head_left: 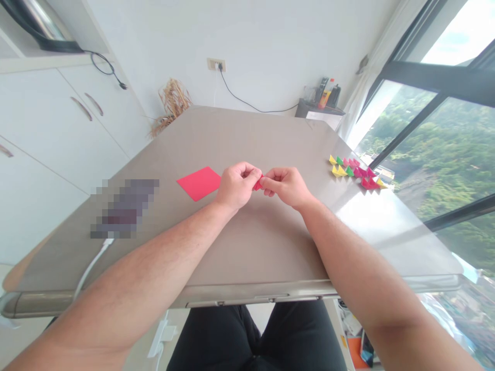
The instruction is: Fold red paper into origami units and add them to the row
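Between my two hands is a small folded piece of red paper (258,184), mostly covered by fingers. My left hand (240,185) pinches it from the left with thumb and forefinger. From the right, my right hand (284,184) pinches the same paper. Just left of my left hand, a flat red sheet of paper (199,183) lies on the table, its right corner beside that hand. Over at the right side of the table stand several small folded paper boats (353,169) in yellow, green, pink and red, set close together in rows.
The grey-brown table (247,247) reaches to the white wall. At the left lies a blurred-out dark object (126,208) with a white cable (91,268). A low cabinet with bottles (325,98) stands beyond the far right corner. Windows (436,123) run along the right.
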### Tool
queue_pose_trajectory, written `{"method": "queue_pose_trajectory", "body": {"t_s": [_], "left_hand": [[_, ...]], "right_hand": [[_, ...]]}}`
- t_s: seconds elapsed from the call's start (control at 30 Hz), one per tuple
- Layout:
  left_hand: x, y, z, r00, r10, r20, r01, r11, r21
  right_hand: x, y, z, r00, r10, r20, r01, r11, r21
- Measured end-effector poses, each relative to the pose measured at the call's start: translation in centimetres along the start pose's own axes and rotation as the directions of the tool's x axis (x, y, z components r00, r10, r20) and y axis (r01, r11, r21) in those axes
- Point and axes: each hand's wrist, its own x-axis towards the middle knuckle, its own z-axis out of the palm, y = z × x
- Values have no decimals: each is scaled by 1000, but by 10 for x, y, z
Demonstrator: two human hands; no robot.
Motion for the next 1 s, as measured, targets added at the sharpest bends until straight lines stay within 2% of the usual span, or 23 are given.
{"method": "queue_pose_trajectory", "body": {"t_s": [0.1, 0.17, 0.27, 0.33, 0.37, 0.43, 0.57, 0.73, 0.87, 1.0], "left_hand": [[0, -3, 0, 999, -27, 42, 26, 999, 27], [1, -5, -2, 990, -65, 121, 59, 997, 55], [1, -4, -5, 946, -148, 288, 125, 988, 96], [1, -3, -7, 915, -199, 352, 153, 976, 154], [1, -2, -7, 912, -210, 353, 151, 971, 187], [1, 1, -6, 933, -180, 312, 114, 970, 216], [1, 4, -5, 963, -118, 243, 83, 985, 150], [1, 3, -7, 938, -179, 296, 123, 973, 198], [1, 4, -10, 906, -225, 358, 127, 953, 277], [0, 4, -10, 911, -204, 359, 112, 959, 262]], "right_hand": [[0, -1, -6, 999, 26, 20, -25, 998, -51], [1, -2, -12, 997, 47, 55, -41, 994, -106], [2, -2, -23, 985, 93, 142, -64, 978, -199], [3, -2, -29, 978, 116, 174, -72, 968, -242], [3, -3, -31, 976, 114, 188, -66, 968, -243], [2, -4, -34, 971, 94, 219, -46, 975, -216], [1, -7, -38, 961, 85, 264, -27, 976, -216], [2, -5, -37, 964, 66, 259, 11, 959, -282], [2, -6, -36, 949, 77, 306, 26, 947, -319], [0, -7, -39, 941, 92, 326, 17, 948, -317]]}}
